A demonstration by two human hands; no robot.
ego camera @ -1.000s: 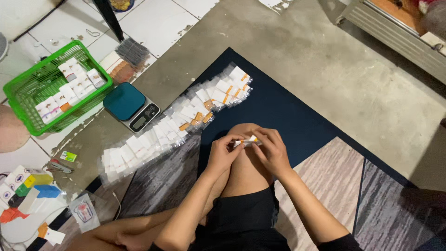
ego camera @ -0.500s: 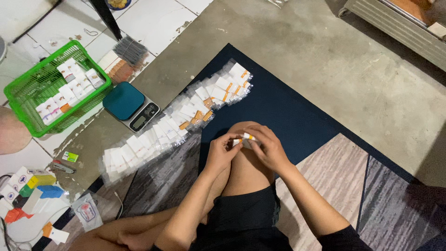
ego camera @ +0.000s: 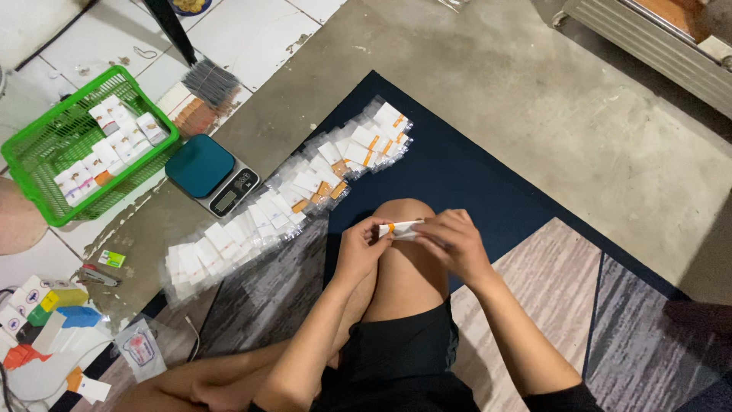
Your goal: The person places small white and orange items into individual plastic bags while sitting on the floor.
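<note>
Both hands meet over my raised knee on one small white packet with an orange band (ego camera: 397, 229). My left hand (ego camera: 360, 248) pinches its left end. Fingers of my right hand (ego camera: 451, 243) close over its right end. Just beyond the knee a long row of several similar clear-wrapped white and orange packets (ego camera: 284, 200) runs diagonally across the floor and the edge of a dark blue mat (ego camera: 457, 160).
A small kitchen scale with a teal top (ego camera: 210, 174) sits left of the packet row. A green plastic basket (ego camera: 53, 145) holding more packets stands at the far left. Coloured cartons and a small pouch (ego camera: 142, 348) lie at the lower left. A metal frame (ego camera: 656, 46) crosses the top right.
The view has shifted slightly. My hands stay together on the packet over the knee, with only small finger movements.
</note>
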